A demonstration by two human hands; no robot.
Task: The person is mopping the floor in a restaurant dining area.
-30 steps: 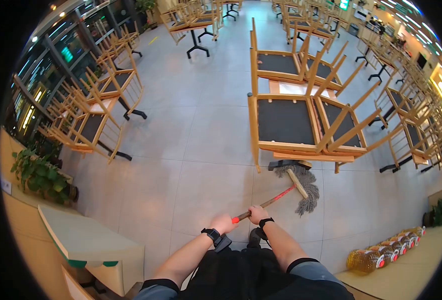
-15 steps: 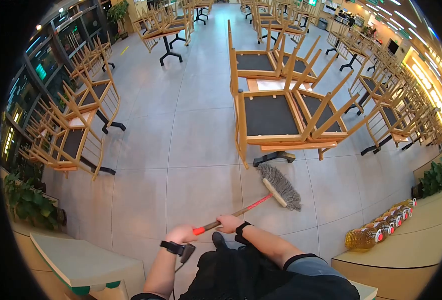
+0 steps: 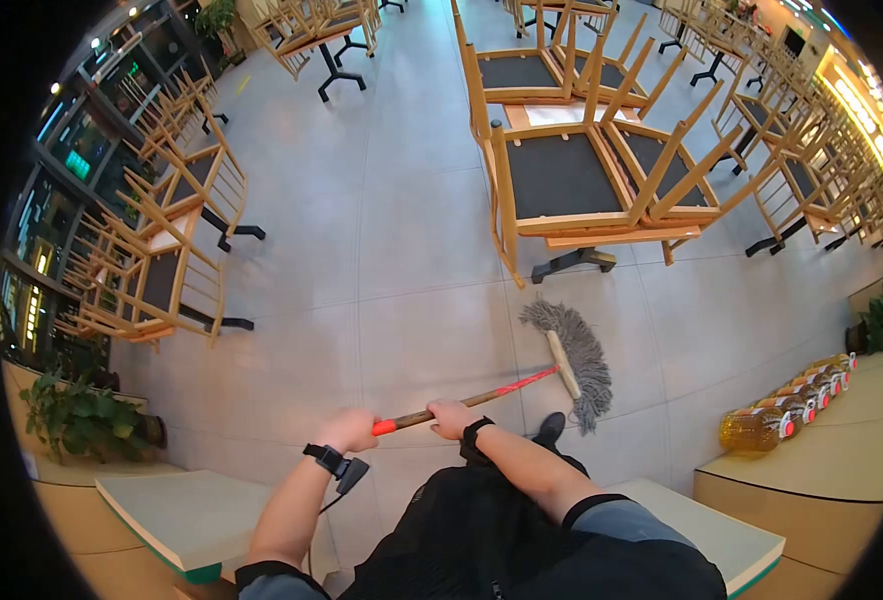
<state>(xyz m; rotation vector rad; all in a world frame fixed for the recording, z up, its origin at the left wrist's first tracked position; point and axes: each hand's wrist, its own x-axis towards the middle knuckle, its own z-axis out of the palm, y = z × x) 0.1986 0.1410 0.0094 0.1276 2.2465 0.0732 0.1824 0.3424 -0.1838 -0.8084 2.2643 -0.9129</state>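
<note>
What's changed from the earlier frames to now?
The mop head was drawn toward the near side, clear of the black table foot; floor now shows between. Nothing grabbed or released: left hand and right hand stay on the handle. Upturned chairs remain on the table.

Straight beyond the fingers of the left hand (image 3: 350, 430) and right hand (image 3: 452, 420), a wide aisle of grey tiled floor (image 3: 407, 230) runs unobstructed. Ahead and right of the fingers, a spread mop head (image 3: 584, 360) covers some tiles; past it, a table (image 3: 622, 239) carrying 4 upturned chairs (image 3: 557, 175) bars the way, legs jutting out. Well left of the fingers, more stacked chairs (image 3: 162, 275) and a leafy plant (image 3: 82, 415) intrude; well right, a row of bottles (image 3: 792, 405).
</note>
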